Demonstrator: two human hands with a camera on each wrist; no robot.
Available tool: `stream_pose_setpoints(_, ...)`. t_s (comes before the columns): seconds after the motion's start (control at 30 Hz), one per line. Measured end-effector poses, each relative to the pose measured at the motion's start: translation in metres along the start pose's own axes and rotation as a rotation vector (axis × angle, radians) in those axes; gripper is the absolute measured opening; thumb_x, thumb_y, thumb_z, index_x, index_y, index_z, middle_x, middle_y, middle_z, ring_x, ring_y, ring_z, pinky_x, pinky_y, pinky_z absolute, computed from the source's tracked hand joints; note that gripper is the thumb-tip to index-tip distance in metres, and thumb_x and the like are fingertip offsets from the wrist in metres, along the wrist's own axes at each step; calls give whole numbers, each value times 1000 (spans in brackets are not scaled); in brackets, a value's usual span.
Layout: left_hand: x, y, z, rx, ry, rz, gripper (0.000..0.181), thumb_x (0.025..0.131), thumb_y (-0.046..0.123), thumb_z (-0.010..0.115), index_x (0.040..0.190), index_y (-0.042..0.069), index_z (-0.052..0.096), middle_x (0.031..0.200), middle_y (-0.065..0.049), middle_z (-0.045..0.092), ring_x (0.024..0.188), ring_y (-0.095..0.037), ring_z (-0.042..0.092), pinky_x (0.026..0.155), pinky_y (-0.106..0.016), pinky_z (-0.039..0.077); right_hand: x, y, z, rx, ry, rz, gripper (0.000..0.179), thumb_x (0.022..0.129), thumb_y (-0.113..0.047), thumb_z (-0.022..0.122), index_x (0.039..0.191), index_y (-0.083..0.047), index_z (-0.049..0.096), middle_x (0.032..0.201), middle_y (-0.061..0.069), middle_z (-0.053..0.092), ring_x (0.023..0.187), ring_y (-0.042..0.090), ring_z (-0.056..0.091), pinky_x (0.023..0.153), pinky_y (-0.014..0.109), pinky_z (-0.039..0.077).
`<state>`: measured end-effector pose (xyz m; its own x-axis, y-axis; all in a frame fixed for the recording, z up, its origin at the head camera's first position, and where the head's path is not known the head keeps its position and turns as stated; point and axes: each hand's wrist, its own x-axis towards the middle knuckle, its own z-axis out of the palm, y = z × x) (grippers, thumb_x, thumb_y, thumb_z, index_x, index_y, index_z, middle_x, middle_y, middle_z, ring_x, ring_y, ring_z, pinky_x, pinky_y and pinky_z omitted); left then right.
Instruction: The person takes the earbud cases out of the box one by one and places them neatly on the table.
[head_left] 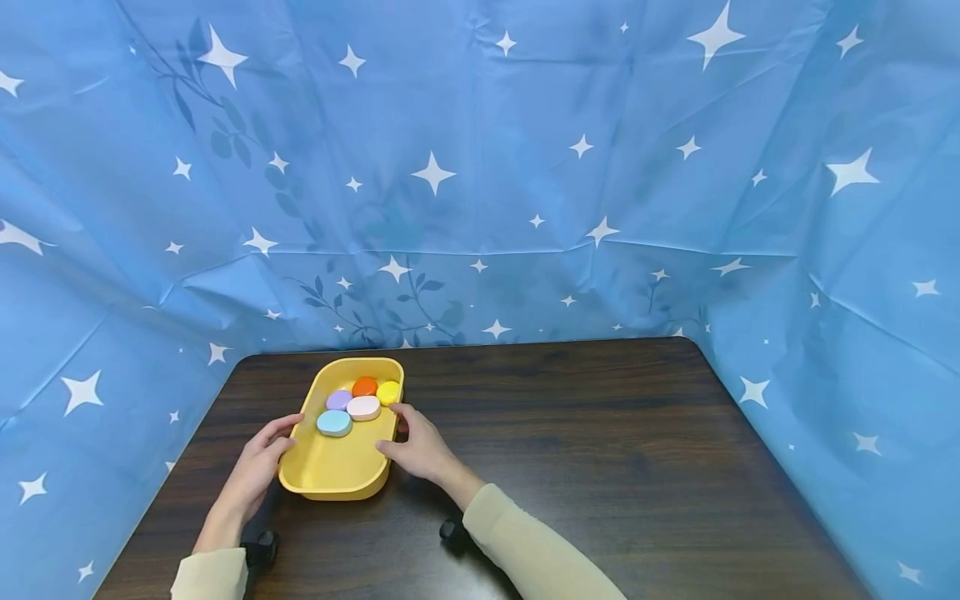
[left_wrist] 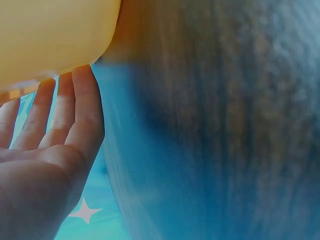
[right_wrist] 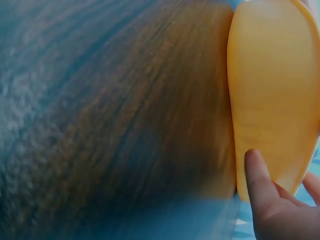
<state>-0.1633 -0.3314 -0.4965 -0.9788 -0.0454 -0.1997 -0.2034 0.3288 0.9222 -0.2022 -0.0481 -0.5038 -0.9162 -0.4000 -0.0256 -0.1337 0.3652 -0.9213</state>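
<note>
A yellow tray (head_left: 330,471) rests at the left of the dark wooden table, its long side running away from me. Inside are several smooth rounded pieces: an orange one (head_left: 364,387), a yellow one (head_left: 387,392), a purple one (head_left: 339,400), a pale pink one (head_left: 363,407) and a light blue one (head_left: 334,423). My left hand (head_left: 255,467) holds the tray's left rim, fingertips against its edge in the left wrist view. Across from it, my right hand (head_left: 422,447) grips the right side. One digit (right_wrist: 259,180) presses the outer wall in the right wrist view.
The dark wooden table (head_left: 600,450) stretches to the right of the tray. A blue curtain (head_left: 480,167) with white stars hangs behind and around its sides. Black wrist devices (head_left: 260,549) show under both forearms, beside the beige sleeves (head_left: 536,542).
</note>
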Motion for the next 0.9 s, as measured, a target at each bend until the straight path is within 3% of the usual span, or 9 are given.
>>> stream_pose_setpoints(0.3, 2, 1, 1, 12, -34, -7, 52, 109, 13, 36, 160, 9, 27, 163, -23, 24, 140, -40, 38, 92, -25, 50, 0, 6, -5, 183, -1, 29, 61, 92, -21, 77, 147, -18, 49, 149, 14, 49, 123, 31, 58, 98, 42, 53)
stream_pose_setpoints(0.53, 1, 1, 2, 29, -48, -4, 54, 110, 21, 42, 160, 9, 27, 163, -23, 24, 143, -41, 35, 104, -43, 49, -1, 5, -7, 221, -4, 45, 60, 92, -16, 77, 147, -17, 50, 148, 15, 49, 121, 30, 58, 98, 42, 53)
stream_pose_setpoints(0.9, 0, 4, 8, 23, -63, 3, 56, 109, 25, 48, 159, 10, 29, 162, -24, 25, 142, -42, 37, 108, -53, 44, -2, 9, -16, 241, -1, 61, 61, 91, -14, 78, 145, -16, 52, 145, 16, 52, 118, 29, 60, 96, 42, 54)
